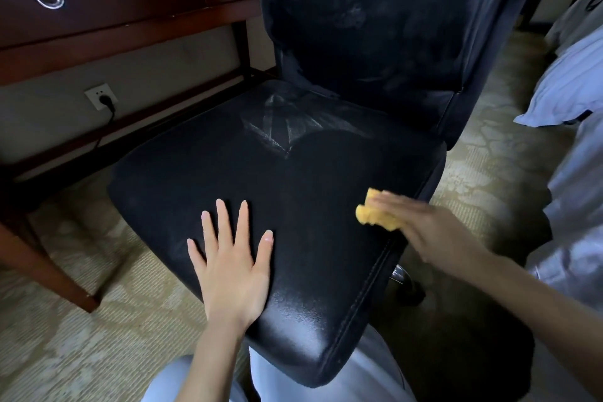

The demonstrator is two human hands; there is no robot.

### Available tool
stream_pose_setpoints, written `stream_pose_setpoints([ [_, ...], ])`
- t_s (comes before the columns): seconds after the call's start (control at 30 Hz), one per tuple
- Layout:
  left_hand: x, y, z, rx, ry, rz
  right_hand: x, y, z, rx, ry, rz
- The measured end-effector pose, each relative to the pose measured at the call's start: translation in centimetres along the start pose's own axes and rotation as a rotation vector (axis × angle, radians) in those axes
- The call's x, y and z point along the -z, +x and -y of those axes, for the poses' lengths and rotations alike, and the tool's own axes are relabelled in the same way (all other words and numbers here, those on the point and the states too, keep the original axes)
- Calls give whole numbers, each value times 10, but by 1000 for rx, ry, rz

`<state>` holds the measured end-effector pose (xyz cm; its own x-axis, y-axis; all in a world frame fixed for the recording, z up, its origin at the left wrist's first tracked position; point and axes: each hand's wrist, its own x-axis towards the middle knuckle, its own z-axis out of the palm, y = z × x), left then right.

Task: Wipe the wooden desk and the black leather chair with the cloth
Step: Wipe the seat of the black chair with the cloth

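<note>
The black leather chair (293, 173) fills the middle of the view, its seat toward me and its backrest rising at the top right. Pale dusty streaks mark the back of the seat and the backrest. My left hand (231, 258) lies flat on the front of the seat with fingers spread. My right hand (421, 225), blurred, presses a folded yellow cloth (375, 210) onto the seat's right edge with straight fingers. The wooden desk (124, 16) stands at the upper left, showing a drawer with a ring handle.
A wall socket (101, 96) with a black plug sits under the desk. A desk leg (49, 268) stands on the patterned carpet at the left. White bedding (574, 101) lies at the right. My knees in pale trousers (195, 382) are at the bottom.
</note>
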<state>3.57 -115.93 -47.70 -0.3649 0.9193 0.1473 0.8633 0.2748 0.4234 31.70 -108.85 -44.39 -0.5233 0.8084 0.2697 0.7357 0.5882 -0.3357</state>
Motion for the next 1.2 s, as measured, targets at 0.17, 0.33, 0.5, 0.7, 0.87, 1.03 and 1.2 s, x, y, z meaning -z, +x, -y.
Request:
stream_pose_setpoints([
  [0.17, -7, -16, -31, 71, 39, -13, 7, 58, -43, -149, -57, -35],
  [0.33, -12, -27, -62, 144, 99, 74, -5, 132, -50, -366, -139, -3],
  [0.5, -11, -38, -85, 110, 152, 221, -30, 180, -10, -404, -228, 67],
  [0.7, 21, -17, -85, -18, 214, 125, -50, 181, 49, -127, -250, 155],
  [0.87, 45, 36, -53, -51, 105, -49, -42, 148, 54, 105, -98, 234],
  [1.03, 50, 81, 11, 96, 191, 44, -17, 97, 39, 262, -32, 304],
  [1.2, 56, 95, 53, 271, 160, 161, 4, 73, 6, 179, -177, 258],
])
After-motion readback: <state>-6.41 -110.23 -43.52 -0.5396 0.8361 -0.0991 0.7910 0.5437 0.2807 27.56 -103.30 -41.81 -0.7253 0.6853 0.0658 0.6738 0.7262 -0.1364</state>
